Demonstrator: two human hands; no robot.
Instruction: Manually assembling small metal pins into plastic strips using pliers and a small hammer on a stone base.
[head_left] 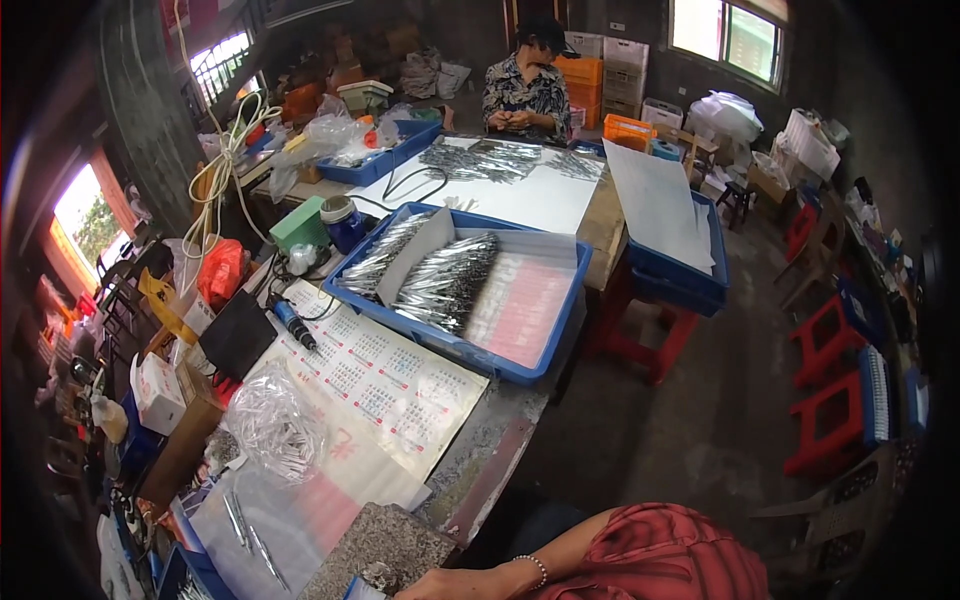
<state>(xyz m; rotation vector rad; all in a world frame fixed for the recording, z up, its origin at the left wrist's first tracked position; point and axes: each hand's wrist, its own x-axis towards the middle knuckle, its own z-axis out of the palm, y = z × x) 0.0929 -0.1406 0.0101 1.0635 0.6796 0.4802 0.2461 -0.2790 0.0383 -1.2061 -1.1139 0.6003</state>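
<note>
My right hand (pixel 440 587) shows at the lower edge, below a beaded bracelet and a red sleeve. Its fingers run out of the picture, so what they hold is hidden. Beside it lies a rough speckled stone block (pixel 395 540), with a small blue-edged piece (pixel 362 589) at its near edge. A few slim silver metal rods (pixel 236 520) rest on a translucent sheet left of the block. Farther off, a large blue tray (pixel 556 340) holds bundles of similar silver pieces (pixel 450 285), split by a white sheet. My left hand is out of sight.
A clear plastic bag (pixel 275 425) and a blue corded power screwdriver (pixel 293 325) lie on calendar paper (pixel 385 390). Another person (pixel 525 90) sits behind a white-topped table (pixel 520 200) strewn with silver pieces. Stacked blue trays (pixel 680 285) rest on a red stool (pixel 650 345) at right.
</note>
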